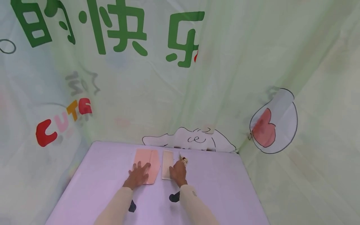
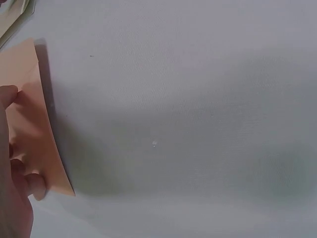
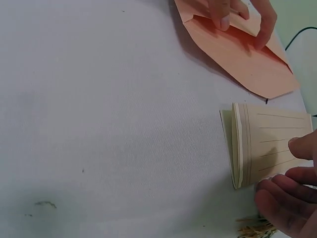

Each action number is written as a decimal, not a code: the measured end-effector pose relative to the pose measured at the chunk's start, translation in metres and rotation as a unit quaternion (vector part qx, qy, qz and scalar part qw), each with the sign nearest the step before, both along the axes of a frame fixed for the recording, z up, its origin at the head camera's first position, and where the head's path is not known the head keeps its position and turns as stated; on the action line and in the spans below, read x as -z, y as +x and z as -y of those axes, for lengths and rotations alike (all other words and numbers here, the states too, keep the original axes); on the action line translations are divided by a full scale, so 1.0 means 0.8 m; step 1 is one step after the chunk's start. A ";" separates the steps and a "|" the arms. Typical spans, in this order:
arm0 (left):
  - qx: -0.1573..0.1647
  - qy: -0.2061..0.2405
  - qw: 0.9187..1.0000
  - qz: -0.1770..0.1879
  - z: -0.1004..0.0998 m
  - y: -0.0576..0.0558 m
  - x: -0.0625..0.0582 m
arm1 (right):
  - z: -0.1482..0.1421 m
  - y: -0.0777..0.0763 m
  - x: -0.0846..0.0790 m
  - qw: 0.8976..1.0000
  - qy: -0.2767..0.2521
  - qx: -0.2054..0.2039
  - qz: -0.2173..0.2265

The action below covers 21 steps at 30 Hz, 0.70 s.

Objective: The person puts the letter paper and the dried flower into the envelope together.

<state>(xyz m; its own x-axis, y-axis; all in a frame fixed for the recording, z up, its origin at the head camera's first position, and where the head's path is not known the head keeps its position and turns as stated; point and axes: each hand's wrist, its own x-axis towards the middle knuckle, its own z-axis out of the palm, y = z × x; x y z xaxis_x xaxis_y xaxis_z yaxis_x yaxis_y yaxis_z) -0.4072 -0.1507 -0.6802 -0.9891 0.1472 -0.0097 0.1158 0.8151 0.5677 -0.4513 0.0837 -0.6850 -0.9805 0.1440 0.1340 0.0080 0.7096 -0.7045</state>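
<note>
A pink paper envelope [image 1: 154,168] lies on the table with its pointed flap spread out. My left hand [image 1: 137,175] rests over it, fingers spread, and in the right wrist view its fingertips touch the envelope near the opening. To the right is a folded sheet of lined cream letter paper [image 3: 270,124], its layers slightly parted at one end. My right hand [image 1: 179,172] is at the paper's right edge, thumb over the lined face, other fingers loosely bent beside it. A small bunch of dried flowers [image 1: 184,160] sits just beyond that hand, partly hidden by it.
The lilac-covered table [image 1: 219,181] ends at a pale fabric backdrop [image 1: 157,103] with green characters and drawings. Dark wrist-worn pieces [image 1: 174,197] show beside the sleeves.
</note>
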 end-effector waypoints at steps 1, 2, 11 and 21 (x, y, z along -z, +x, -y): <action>0.001 0.001 1.000 0.002 0.000 -0.001 0.000 | -0.001 -0.007 0.016 1.000 0.000 0.009 -0.009; 0.002 0.001 1.000 0.007 0.000 -0.001 0.000 | -0.001 -0.013 0.031 1.000 -0.001 0.018 -0.018; -0.004 -0.007 1.000 0.008 0.001 -0.005 0.004 | 0.023 0.003 0.011 0.996 -0.018 0.089 0.003; -0.009 -0.014 1.000 0.007 -0.001 -0.009 0.009 | 0.039 0.015 0.015 0.993 0.002 0.110 -0.029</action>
